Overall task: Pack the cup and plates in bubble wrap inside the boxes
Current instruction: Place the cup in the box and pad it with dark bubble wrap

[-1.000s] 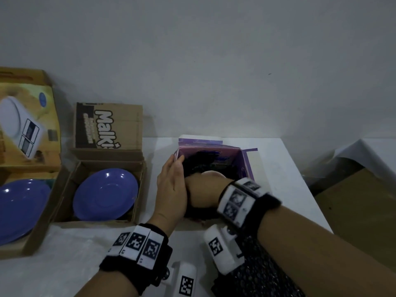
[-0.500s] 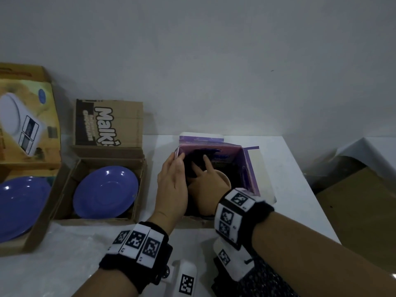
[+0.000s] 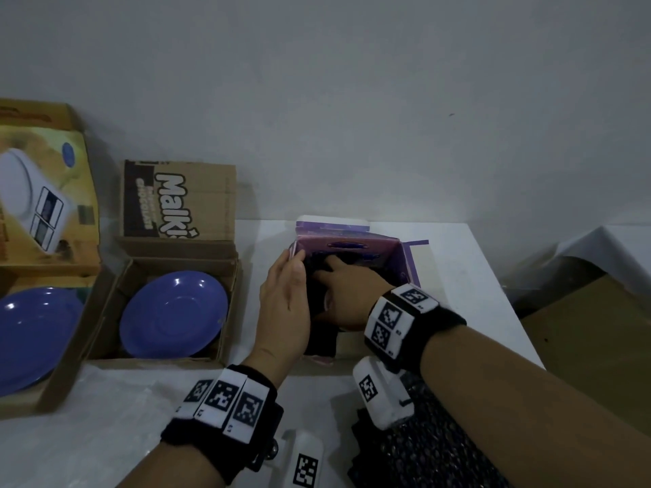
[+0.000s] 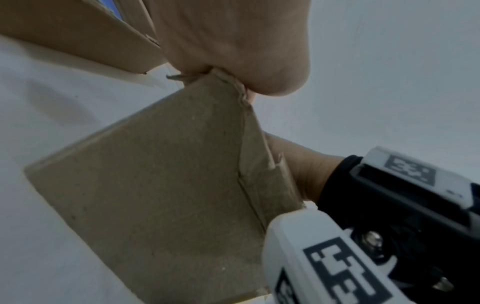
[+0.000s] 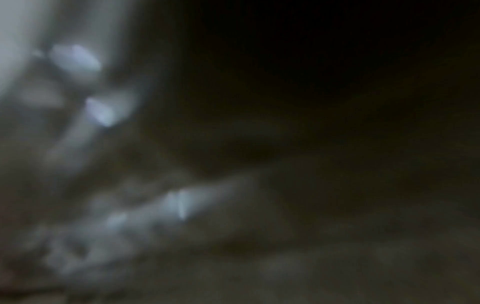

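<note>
A purple box (image 3: 407, 265) stands open on the white table. My left hand (image 3: 285, 294) lies along its left wall and grips the wall's top edge near the far corner. From the left wrist view, the brown outside of that box wall (image 4: 155, 195) runs up into my left hand (image 4: 228, 45). My right hand (image 3: 347, 290) is inside the box, fingers stretched out and pressing on dark bubble wrap (image 3: 311, 272). The cup is hidden under the hand and wrap. Two blue plates (image 3: 172, 315) (image 3: 31, 336) lie unwrapped in boxes at the left. The right wrist view is dark and blurred.
The brown Malki box (image 3: 229, 311) with a raised flap holds the nearer plate. A yellow printed box (image 3: 45, 191) holds the other at far left. More dark bubble wrap (image 3: 422, 452) lies under my right forearm. The table's right edge (image 3: 500, 294) drops to a brown surface (image 3: 599, 329).
My right hand has pushed further into the purple box and stretched its fingers over the wrap. The pale cup rim seen half a second ago is now covered. My left hand has stayed on the wall.
</note>
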